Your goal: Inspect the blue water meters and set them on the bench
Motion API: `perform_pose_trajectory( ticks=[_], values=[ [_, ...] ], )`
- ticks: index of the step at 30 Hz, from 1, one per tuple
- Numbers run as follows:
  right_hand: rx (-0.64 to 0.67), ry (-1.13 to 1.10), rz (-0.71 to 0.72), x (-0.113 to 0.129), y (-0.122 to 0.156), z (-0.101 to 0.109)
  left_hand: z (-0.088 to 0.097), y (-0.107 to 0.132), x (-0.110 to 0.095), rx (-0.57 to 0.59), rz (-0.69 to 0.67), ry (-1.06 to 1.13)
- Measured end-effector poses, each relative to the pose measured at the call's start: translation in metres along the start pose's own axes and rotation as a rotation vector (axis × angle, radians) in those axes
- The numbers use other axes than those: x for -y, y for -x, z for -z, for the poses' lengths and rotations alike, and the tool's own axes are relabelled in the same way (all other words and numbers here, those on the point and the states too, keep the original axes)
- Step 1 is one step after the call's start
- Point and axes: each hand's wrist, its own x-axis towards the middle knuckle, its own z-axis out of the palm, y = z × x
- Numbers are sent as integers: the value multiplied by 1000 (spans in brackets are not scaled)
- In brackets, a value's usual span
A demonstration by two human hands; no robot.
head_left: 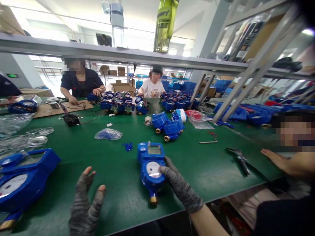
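Observation:
A blue water meter with a white dial and a brass fitting lies on the green table in front of me. My right hand, in a grey fingerless glove, rests on the meter's right side with its fingers touching the dial. My left hand, gloved the same way, hovers over the bare table left of the meter with fingers spread and nothing in it.
Another blue meter lies at the left edge. A bag of small blue parts, loose blue bits, more meters, a hex key and pliers lie around. A person's hand rests at the right; two people sit across.

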Motion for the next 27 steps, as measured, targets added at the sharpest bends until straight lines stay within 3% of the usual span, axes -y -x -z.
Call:
perform_pose_trajectory(
  ticks=[2, 4, 6, 7, 10, 13, 22, 27],
  values=[
    [258, -69, -81, -4, 7, -30, -19, 3, 6, 26, 73, 64],
    [398, 77, -105, -11, -3, -46, -29, 7, 8, -10, 127, 148],
    [307, 426, -7, -22, -32, -49, -29, 10, 8, -123, 126, 196],
    [143, 682, 113, -28, -52, -48, -26, 12, 7, -167, 113, 208],
    [-23, 900, 187, -43, -109, -46, -15, 14, 4, -174, 80, 235],
    [-33, 1033, 201, -51, -139, -53, -14, 14, 1, -150, 97, 244],
    [-38, 1335, 159, -52, -159, -78, -18, 10, 1, -111, 83, 333],
    [49, 1459, 151, -46, -147, -78, -16, 9, 5, -117, 79, 376]
  ],
)
